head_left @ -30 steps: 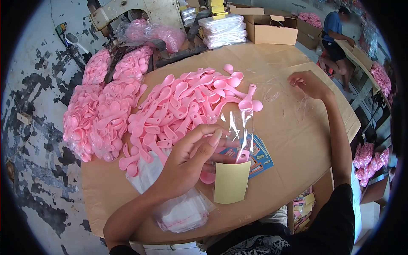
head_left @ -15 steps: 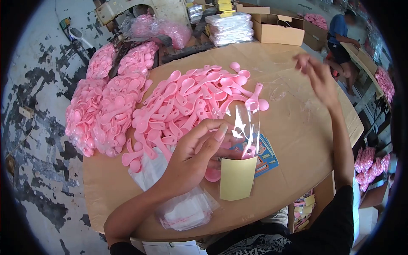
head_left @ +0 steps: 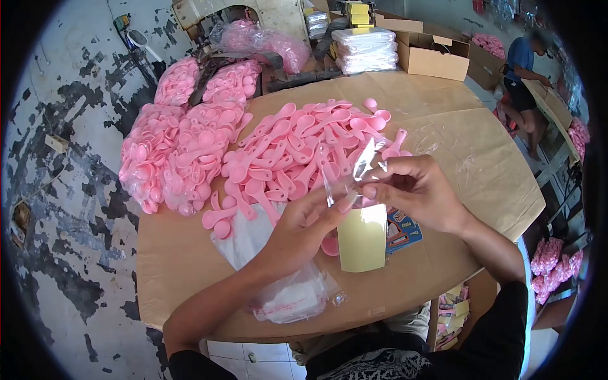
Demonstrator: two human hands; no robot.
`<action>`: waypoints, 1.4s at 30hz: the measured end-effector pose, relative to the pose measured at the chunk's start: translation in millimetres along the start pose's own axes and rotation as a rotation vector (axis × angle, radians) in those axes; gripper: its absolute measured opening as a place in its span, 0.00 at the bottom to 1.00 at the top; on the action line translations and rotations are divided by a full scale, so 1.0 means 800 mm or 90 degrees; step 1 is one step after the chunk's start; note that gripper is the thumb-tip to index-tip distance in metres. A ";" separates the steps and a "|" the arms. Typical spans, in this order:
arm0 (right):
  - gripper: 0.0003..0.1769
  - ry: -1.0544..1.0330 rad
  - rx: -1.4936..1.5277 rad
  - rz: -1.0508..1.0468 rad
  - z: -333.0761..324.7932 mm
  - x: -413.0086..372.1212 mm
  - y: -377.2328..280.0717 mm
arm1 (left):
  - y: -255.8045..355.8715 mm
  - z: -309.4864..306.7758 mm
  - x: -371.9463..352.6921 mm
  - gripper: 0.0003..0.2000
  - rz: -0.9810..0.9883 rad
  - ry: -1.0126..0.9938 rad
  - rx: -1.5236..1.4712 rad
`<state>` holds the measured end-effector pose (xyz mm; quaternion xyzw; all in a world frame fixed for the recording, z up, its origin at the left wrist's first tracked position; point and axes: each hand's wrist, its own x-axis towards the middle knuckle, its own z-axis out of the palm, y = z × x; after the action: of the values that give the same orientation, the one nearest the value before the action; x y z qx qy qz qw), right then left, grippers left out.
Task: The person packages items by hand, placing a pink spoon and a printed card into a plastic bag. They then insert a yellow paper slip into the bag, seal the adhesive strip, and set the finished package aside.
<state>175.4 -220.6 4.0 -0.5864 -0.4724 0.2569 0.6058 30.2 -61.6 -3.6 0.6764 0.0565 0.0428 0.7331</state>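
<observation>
A clear plastic bag (head_left: 367, 161) stands upright between my hands, with a pale yellow card (head_left: 362, 240) in its lower part. My left hand (head_left: 304, 225) is closed on the bag's left side, thumb in front. On the other side my right hand (head_left: 424, 193) pinches the bag just above the card. Glare and fingers hide most of what else is inside; a bit of pink shows there. Behind the bag lie blue printed cards (head_left: 406, 233). A loose pile of pink spoons (head_left: 291, 149) spreads beyond my hands. Flat clear bags (head_left: 291, 303) lie below my left forearm.
Filled bags of pink spoons (head_left: 177, 152) line the table's left edge. At the back are a stack of wrapped plastic packs (head_left: 366, 50) and a cardboard box (head_left: 437, 60). A box of packed pieces (head_left: 453, 313) sits below the front edge. Another person (head_left: 522, 69) works at far right.
My right hand has come down from the upper right and now grips the bag. The removed-from-view angle shifted slightly, moving the scene rightward. My left hand keeps its hold.
</observation>
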 end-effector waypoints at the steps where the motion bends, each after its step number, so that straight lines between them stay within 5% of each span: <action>1: 0.11 -0.022 -0.014 -0.004 0.000 0.004 0.002 | -0.005 -0.003 -0.004 0.21 -0.013 0.026 -0.028; 6: 0.12 -0.043 -0.036 0.022 0.010 0.002 0.025 | -0.024 -0.015 -0.008 0.18 -0.039 0.117 -0.062; 12: 0.11 -0.066 -0.047 0.035 0.004 -0.014 0.016 | -0.027 -0.010 -0.012 0.17 -0.012 0.051 -0.159; 18: 0.12 -0.073 -0.088 -0.026 0.004 -0.015 0.013 | -0.030 -0.012 -0.008 0.16 0.111 0.014 0.008; 26: 0.18 -0.088 -0.129 -0.053 -0.009 -0.014 0.019 | -0.021 -0.013 -0.014 0.10 -0.009 0.009 -0.033; 29: 0.18 -0.101 -0.216 -0.263 -0.012 -0.004 0.028 | -0.036 -0.025 -0.011 0.09 0.051 -0.020 0.031; 33: 0.15 -0.114 -0.313 -0.322 -0.017 -0.002 0.028 | -0.028 -0.028 -0.014 0.08 0.024 -0.056 -0.002; 36: 0.14 -0.112 -0.340 -0.335 -0.019 -0.004 0.027 | -0.035 -0.028 -0.013 0.08 0.030 -0.114 -0.224; 39: 0.12 -0.116 -0.361 -0.361 -0.020 -0.004 0.024 | -0.036 -0.028 -0.015 0.04 0.053 -0.056 0.059; 42: 0.11 -0.129 -0.387 -0.389 -0.028 -0.002 0.019 | -0.033 -0.016 -0.017 0.10 0.066 -0.046 0.057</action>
<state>197.9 -229.5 -7.7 -0.5433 -0.7352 -0.0281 0.4045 14.5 -53.3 -30.5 0.7117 -0.0034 0.0538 0.7005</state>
